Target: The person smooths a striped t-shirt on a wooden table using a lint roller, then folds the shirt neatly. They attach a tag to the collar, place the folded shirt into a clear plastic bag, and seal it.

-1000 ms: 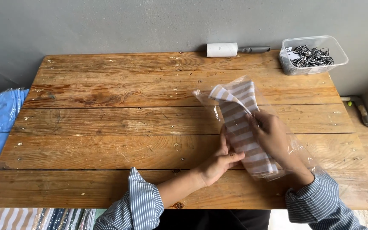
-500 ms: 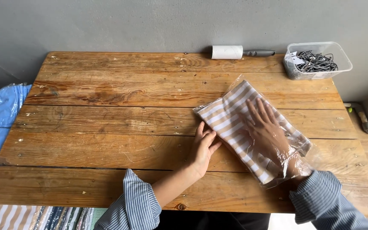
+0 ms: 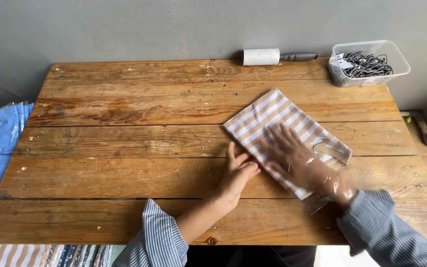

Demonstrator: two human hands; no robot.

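Head view: I see the striped cloth in its clear bag lying flat on the wooden table, right of centre. Left hand open, fingers flat, pressed at the bag's 7 o'clock edge. Right hand blurred, spread palm-down on top, gripping nothing. Lint roller at 12 o'clock; clear tub of clips at 1 o'clock.

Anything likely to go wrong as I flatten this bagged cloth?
The right hand is blurred, sweeping over the clear bag, so the slippery film may slide or wrinkle. Only the left hand braces the striped cloth at its edge, so the folds inside might shift.
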